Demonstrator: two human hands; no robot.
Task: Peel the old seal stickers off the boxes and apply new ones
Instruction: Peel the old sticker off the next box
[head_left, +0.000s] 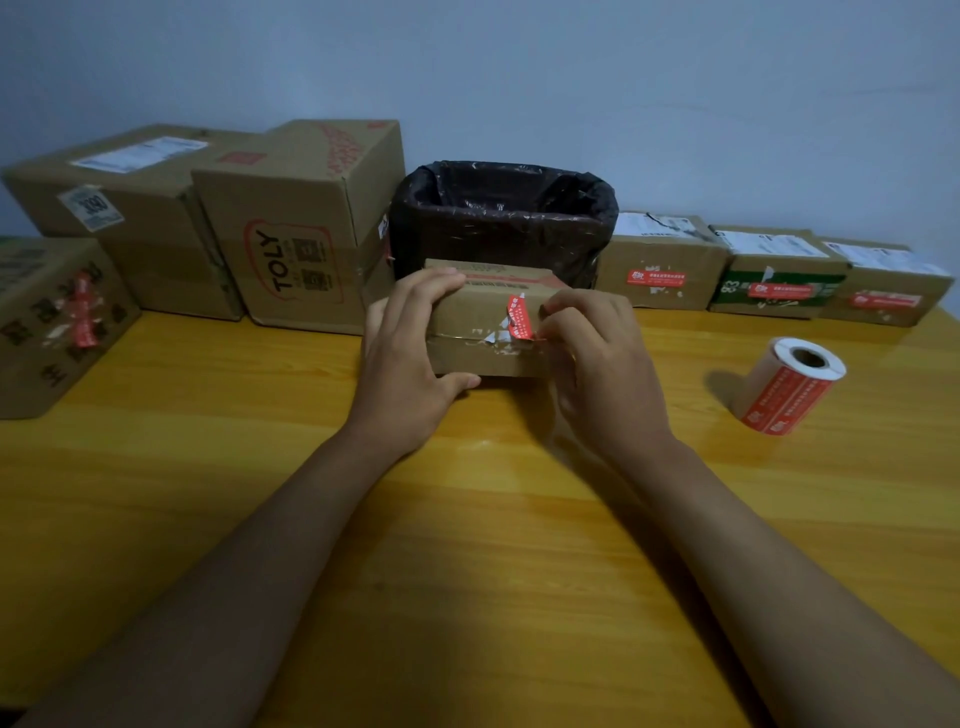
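At table centre: small cardboard box (488, 332) sits just in front of the black-lined bin (504, 218), its seamed face turned toward the person so the seal is reachable.
Old seal: red sticker (519, 317) crosses the seam, its lower end lifted; white torn scraps cling beside it at about 8 o'clock.
Left hand (410, 358): wrapped over the box's left end, fingers across the top and thumb under the lower front edge, clamped on the box, likely to keep it from sliding during the pull.
Right hand (597, 358): at 3 o'clock of the sticker, fingers curled and pinched together on the sticker's loose lower edge; the exact pinch point is partly hidden by the knuckles.
Arms: both forearms reach forward from 6 o'clock and converge on the box.
Step judged: peeling under way, new seal not yet applied.
Sticker roll (792, 384): stands at 3 o'clock, well apart from the box, handy for the right hand.
Other boxes: sealed row (774, 270) at 2 o'clock; larger cartons (296, 223) at 10 o'clock.
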